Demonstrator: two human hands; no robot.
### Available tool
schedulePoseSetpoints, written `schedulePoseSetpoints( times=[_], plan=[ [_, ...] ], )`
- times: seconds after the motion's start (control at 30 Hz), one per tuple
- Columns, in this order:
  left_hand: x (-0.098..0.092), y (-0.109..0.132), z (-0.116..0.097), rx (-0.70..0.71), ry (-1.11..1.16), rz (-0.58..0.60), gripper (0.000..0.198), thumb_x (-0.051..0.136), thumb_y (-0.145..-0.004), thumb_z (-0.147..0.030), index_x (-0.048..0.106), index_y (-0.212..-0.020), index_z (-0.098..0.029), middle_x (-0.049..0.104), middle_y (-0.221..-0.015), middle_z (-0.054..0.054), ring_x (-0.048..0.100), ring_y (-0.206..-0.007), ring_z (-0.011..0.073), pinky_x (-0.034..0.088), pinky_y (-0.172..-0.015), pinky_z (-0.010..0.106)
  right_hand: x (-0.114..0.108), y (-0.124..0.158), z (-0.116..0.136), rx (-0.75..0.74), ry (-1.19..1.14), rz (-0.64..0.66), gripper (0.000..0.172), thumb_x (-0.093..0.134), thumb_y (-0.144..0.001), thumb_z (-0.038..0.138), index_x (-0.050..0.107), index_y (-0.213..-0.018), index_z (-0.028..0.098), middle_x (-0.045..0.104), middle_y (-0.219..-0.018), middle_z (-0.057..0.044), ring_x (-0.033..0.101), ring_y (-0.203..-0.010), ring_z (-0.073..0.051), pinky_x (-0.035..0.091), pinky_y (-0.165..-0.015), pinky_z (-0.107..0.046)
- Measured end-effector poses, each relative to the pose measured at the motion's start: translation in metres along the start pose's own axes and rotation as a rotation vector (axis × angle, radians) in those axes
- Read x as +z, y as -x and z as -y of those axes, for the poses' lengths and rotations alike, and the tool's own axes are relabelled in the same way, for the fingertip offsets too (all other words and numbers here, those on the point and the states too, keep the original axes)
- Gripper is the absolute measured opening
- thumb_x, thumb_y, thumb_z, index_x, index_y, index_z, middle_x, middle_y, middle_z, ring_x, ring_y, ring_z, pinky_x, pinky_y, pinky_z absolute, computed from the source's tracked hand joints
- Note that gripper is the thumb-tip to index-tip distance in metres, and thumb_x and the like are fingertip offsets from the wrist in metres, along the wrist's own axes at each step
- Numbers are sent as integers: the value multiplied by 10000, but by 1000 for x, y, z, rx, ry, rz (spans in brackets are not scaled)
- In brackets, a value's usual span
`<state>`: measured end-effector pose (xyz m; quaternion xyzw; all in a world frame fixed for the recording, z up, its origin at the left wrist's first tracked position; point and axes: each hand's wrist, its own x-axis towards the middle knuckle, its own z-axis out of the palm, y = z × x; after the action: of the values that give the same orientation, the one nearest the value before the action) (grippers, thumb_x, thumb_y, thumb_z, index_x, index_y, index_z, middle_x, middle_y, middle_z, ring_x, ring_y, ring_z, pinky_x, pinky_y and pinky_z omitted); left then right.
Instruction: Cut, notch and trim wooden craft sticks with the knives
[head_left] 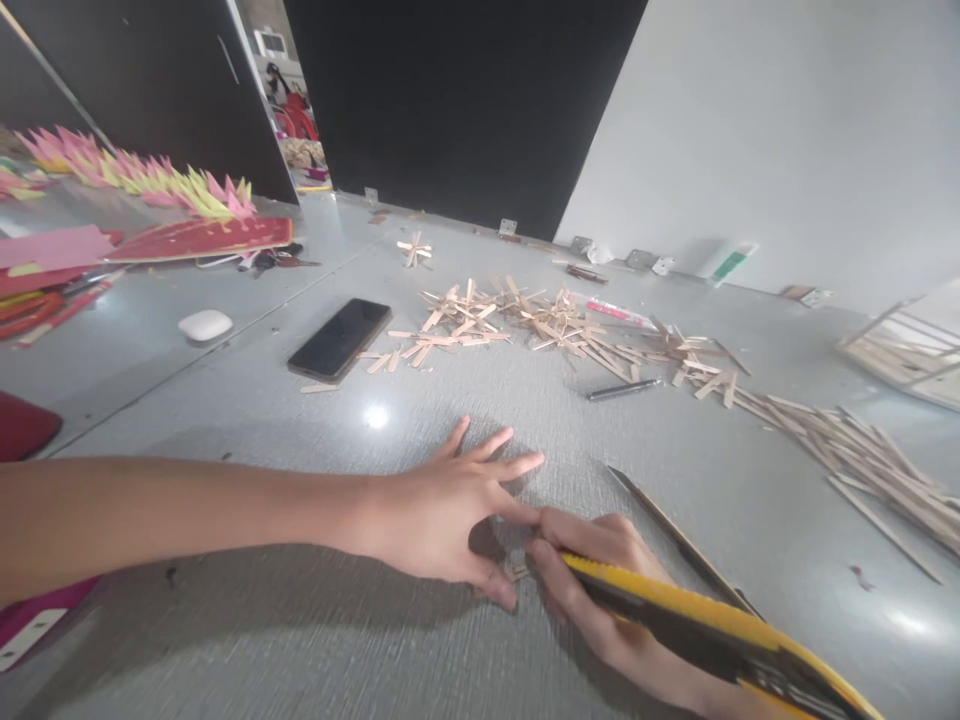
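Observation:
My left hand [450, 510] reaches in from the left with its fingers spread over the grey tabletop. Its thumb and index finger frame a tiny bit of wooden stick [519, 572]. My right hand [600, 580] grips a yellow and black utility knife [675, 610], its tip end hidden by the fingers. The fingertips of both hands meet or nearly meet around that wooden bit. Just beyond my right hand lies a long, thin tool with a pointed end [667, 525], whose kind I cannot make out.
Short wooden pieces [465, 318] lie heaped mid-table, with long wooden sticks [862, 455] at right. A black phone [341, 340], a pen [624, 390] and a white case [205, 325] lie ahead. Pink and yellow folded paper [172, 180] is at left. A white wall [787, 130] stands behind.

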<state>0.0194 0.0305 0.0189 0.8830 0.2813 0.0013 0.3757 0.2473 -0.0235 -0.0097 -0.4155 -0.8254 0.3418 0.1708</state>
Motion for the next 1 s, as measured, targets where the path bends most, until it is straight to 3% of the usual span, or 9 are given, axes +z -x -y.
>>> schedulePoseSetpoints(
  times=[0.1,0.23,0.37,0.5,0.57,0.67,1.0],
  plan=[
    [2,2,3,30,22,-5,789,806,-843,-553,461,-1540,-416,114,-1736,107,-100,-1570,419,-116,-1140,778,-1,-2,2,5,-66,25,372,418,-1077,404,489,-740,264,560,-589,58,509,-472,-142,417,-582,-344],
    [5,4,7,55,14,-17,606,765,-862,-594,625,-1411,-378,84,-1744,68,-120,-1568,417,-146,-1155,742,-4,-4,3,23,-124,16,370,462,-1064,436,596,-772,253,505,-582,53,469,-479,-139,363,-519,-322],
    [5,5,7,56,17,-16,569,733,-872,-632,644,-1385,-401,97,-1746,30,-122,-1569,416,-144,-1157,748,-5,-5,4,17,-143,28,359,482,-1054,466,662,-831,249,520,-614,42,458,-502,-141,353,-506,-317],
    [5,3,5,49,-2,-42,575,731,-851,-677,680,-1348,-394,148,-1737,55,-89,-1574,431,-140,-1142,773,-5,-6,6,36,-112,4,438,431,-1065,495,505,-701,263,444,-559,54,434,-481,-152,355,-512,-335],
    [6,2,3,39,-29,-50,569,737,-838,-689,710,-1311,-373,166,-1732,74,-52,-1578,438,-119,-1137,791,-4,-7,7,33,-81,-1,443,382,-1081,479,454,-698,268,492,-574,45,479,-510,-168,388,-562,-356],
    [7,0,0,8,-72,-46,559,761,-814,-690,743,-1252,-344,173,-1725,107,-18,-1581,439,-70,-1128,822,-1,-8,4,12,-32,15,425,335,-1090,462,468,-734,273,584,-637,26,534,-561,-193,432,-668,-416],
    [6,0,1,6,-41,-53,536,781,-800,-671,758,-1225,-345,177,-1725,81,-5,-1569,475,-91,-1115,832,1,-5,-4,22,-33,39,448,308,-1095,465,467,-725,268,575,-617,40,528,-558,-186,428,-740,-447]
  ],
)
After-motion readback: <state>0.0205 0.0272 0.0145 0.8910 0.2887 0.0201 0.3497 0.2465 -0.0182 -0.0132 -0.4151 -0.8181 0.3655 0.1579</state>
